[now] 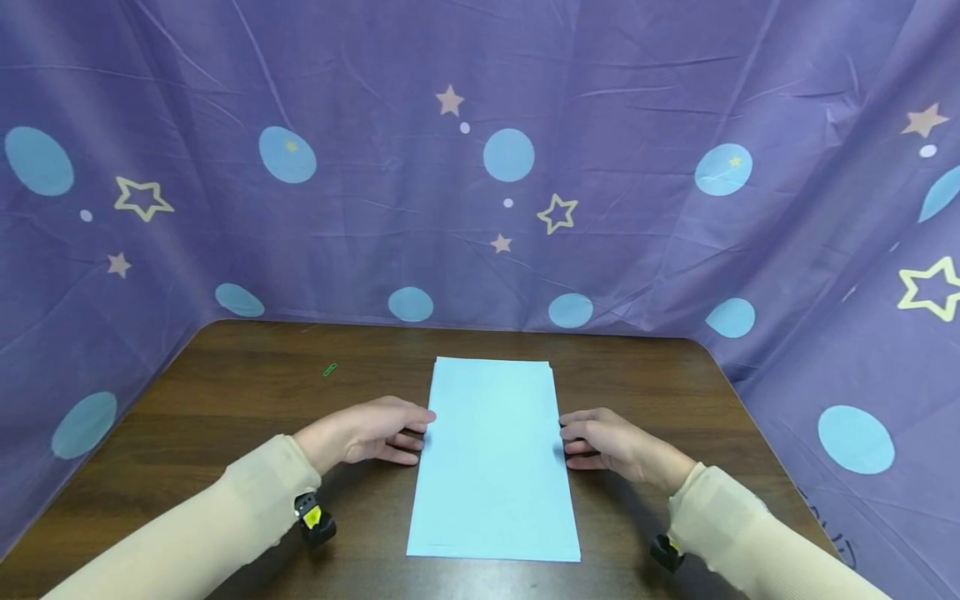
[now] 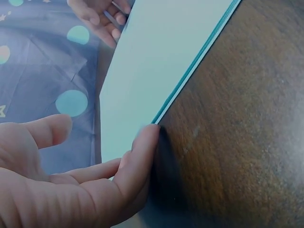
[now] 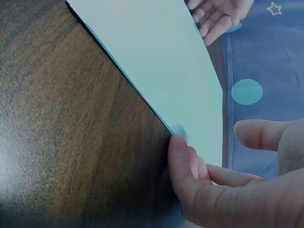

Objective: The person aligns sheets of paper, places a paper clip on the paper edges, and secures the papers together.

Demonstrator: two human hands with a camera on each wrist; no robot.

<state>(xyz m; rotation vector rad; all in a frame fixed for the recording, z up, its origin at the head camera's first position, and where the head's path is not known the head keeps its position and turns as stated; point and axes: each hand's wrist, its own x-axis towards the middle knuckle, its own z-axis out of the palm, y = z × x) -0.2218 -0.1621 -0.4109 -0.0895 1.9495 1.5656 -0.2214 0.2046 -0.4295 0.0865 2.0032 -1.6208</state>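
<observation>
Left hand (image 1: 375,431), right hand (image 1: 618,446) — fingers loosely extended, touching opposite edges of paper stack (image 1: 493,458) — green clip (image 1: 330,369), maybe, off left.

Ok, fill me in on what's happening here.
A person's left hand and right hand touch opposite long edges of a stack of light blue paper, with neither thumb pressing on top. The stack lies flat on the wooden table, and a small green clip lies apart, beyond the left hand.
</observation>
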